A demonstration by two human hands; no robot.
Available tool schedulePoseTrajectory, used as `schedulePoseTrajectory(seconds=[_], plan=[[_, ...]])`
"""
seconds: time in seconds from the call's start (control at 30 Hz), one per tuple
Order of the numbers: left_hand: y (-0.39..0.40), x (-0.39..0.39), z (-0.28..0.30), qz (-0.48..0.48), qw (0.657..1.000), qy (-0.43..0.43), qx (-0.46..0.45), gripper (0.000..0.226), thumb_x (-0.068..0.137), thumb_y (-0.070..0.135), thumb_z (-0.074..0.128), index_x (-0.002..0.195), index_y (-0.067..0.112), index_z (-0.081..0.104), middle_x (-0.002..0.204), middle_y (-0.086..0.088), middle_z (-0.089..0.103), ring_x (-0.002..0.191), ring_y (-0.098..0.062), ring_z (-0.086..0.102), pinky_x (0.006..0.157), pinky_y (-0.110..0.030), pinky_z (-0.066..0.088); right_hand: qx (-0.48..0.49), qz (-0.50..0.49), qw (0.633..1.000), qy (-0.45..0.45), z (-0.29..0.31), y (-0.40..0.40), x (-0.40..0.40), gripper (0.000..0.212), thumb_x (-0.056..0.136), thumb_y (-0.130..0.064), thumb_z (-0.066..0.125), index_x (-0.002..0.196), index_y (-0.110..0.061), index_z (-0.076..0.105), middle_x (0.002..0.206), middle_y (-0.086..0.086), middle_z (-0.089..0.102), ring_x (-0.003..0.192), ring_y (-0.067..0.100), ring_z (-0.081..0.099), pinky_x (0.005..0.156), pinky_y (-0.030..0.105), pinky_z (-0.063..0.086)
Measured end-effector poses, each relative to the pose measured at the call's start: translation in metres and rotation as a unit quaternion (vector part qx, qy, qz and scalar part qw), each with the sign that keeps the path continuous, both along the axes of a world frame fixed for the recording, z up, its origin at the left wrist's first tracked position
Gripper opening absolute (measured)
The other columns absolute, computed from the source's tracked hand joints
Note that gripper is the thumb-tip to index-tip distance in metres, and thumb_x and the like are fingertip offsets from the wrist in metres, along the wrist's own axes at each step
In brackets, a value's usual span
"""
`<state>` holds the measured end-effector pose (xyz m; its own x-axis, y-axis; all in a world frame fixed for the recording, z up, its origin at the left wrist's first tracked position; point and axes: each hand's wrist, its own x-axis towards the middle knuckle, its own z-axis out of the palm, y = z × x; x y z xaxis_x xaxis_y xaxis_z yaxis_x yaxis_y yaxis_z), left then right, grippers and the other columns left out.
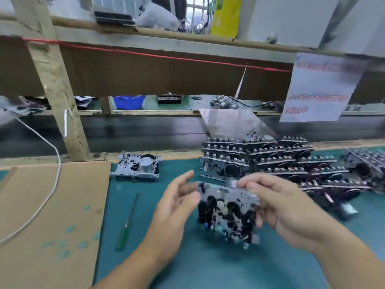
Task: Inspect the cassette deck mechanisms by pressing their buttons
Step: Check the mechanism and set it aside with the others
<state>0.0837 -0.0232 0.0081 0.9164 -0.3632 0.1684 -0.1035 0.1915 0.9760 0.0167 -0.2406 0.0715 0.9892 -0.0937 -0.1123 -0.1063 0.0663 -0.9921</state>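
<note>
right hand (pixel 279 207) around blurred mechanism (pixel 228 211)

Only two forearms and two hands show, entering from the bottom edge. The left hand (pixel 177 202) and the right hand (pixel 277 202) are both bare: no gloves, finger cots or tape. No sleeve reaches into view on either forearm, so the arms are uncovered up to the frame edge. No ring, watch or wristband seems to be worn, though motion blur softens the fingers. Nails look short and unpainted.
</note>
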Motion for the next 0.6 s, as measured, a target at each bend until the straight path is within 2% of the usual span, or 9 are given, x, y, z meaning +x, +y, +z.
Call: schedulePoseTrajectory(seconds=[0.07, 0.1, 0.17, 0.2, 0.27, 0.3, 0.33, 0.47, 0.6], plan=[[0.001, 0.005, -0.003, -0.004, 1.000, 0.020, 0.023, 0.027, 0.089, 0.037, 0.074, 0.115, 0.043, 0.073, 0.086, 0.012, 0.073, 0.086, -0.002, 0.067, 0.083, -0.021, 0.049, 0.023, -0.036, 0.998, 0.042, -0.016, 0.011, -0.001, 0.031, 0.092, -0.033, 0.057, 0.104, -0.014, 0.078, 0.119, 0.008, 0.068, 0.064, 0.016, 0.054, 0.048, 0.028, 0.046], [0.001, 0.008, -0.002, 0.001, 0.999, 0.025, 0.031, 0.021, 0.093, 0.028, 0.074, 0.109, 0.041, 0.076, 0.079, 0.010, 0.072, 0.078, -0.003, 0.065, 0.078, -0.020, 0.049, 0.019, -0.062, 0.997, 0.047, -0.021, 0.013, -0.002, 0.040, 0.093, -0.044, 0.052, 0.106, -0.017, 0.078, 0.125, 0.005, 0.067, 0.070, 0.016, 0.057, 0.051, 0.030, 0.048], [0.000, 0.013, -0.002, 0.008, 0.999, 0.029, 0.033, 0.023, 0.093, 0.013, 0.073, 0.098, 0.035, 0.079, 0.072, 0.005, 0.069, 0.062, -0.009, 0.060, 0.065, -0.020, 0.050, -0.106, -0.112, 0.988, 0.022, -0.027, 0.016, -0.006, 0.056, 0.086, -0.075, 0.046, 0.114, -0.035, 0.074, 0.130, -0.002, 0.064, 0.093, 0.012, 0.063, 0.071, 0.033, 0.054], [-0.001, 0.014, -0.002, 0.010, 0.999, 0.029, 0.029, 0.021, 0.092, 0.011, 0.074, 0.095, 0.032, 0.079, 0.069, 0.001, 0.068, 0.057, -0.013, 0.059, 0.060, -0.021, 0.049, -0.249, -0.108, 0.962, -0.009, -0.029, 0.018, -0.011, 0.065, 0.077, -0.088, 0.045, 0.125, -0.049, 0.064, 0.138, -0.012, 0.058, 0.110, 0.001, 0.059, 0.087, 0.030, 0.051], [-0.002, 0.015, -0.003, 0.017, 0.999, 0.033, 0.019, 0.018, 0.090, 0.012, 0.077, 0.094, 0.029, 0.079, 0.069, -0.009, 0.067, 0.058, -0.019, 0.059, 0.063, -0.025, 0.050, -0.518, -0.028, 0.853, -0.062, -0.041, 0.029, -0.016, 0.100, 0.060, -0.100, 0.045, 0.148, -0.058, 0.024, 0.156, -0.027, 0.026, 0.143, -0.009, 0.022, 0.113, 0.027, 0.028], [-0.002, 0.015, -0.004, 0.022, 0.999, 0.041, 0.011, 0.017, 0.090, 0.013, 0.078, 0.095, 0.029, 0.080, 0.073, -0.014, 0.069, 0.064, -0.019, 0.060, 0.067, -0.028, 0.052, -0.586, 0.005, 0.806, -0.085, -0.046, 0.037, -0.014, 0.115, 0.056, -0.103, 0.046, 0.153, -0.055, 0.006, 0.161, -0.026, 0.013, 0.150, -0.003, 0.005, 0.119, 0.029, 0.018], [-0.003, 0.015, -0.005, 0.026, 0.999, 0.046, 0.006, 0.017, 0.089, 0.013, 0.078, 0.095, 0.028, 0.081, 0.077, -0.015, 0.070, 0.069, -0.018, 0.061, 0.069, -0.030, 0.053, -0.616, 0.026, 0.780, -0.103, -0.049, 0.044, -0.010, 0.124, 0.053, -0.103, 0.047, 0.154, -0.052, -0.003, 0.163, -0.021, 0.007, 0.152, 0.003, -0.004, 0.122, 0.033, 0.012], [-0.004, 0.015, -0.008, 0.030, 0.999, 0.017, 0.013, 0.009, 0.085, 0.020, 0.082, 0.090, 0.028, 0.081, 0.073, 0.001, 0.072, 0.066, -0.007, 0.061, 0.064, -0.023, 0.054, -0.659, 0.034, 0.743, -0.108, -0.047, 0.061, 0.003, 0.127, 0.052, -0.100, 0.049, 0.157, -0.041, 0.008, 0.148, -0.017, 0.027, 0.146, 0.008, 0.016, 0.123, 0.042, 0.010], [-0.006, 0.014, -0.011, 0.056, 0.998, -0.007, 0.035, 0.009, 0.080, 0.039, 0.076, 0.085, 0.031, 0.078, 0.066, 0.006, 0.068, 0.061, -0.005, 0.058, 0.061, -0.020, 0.050, -0.642, -0.004, 0.760, -0.102, -0.052, 0.067, 0.000, 0.117, 0.050, -0.099, 0.051, 0.150, -0.042, 0.029, 0.136, -0.020, 0.035, 0.137, 0.006, 0.030, 0.121, 0.057, 0.012]])
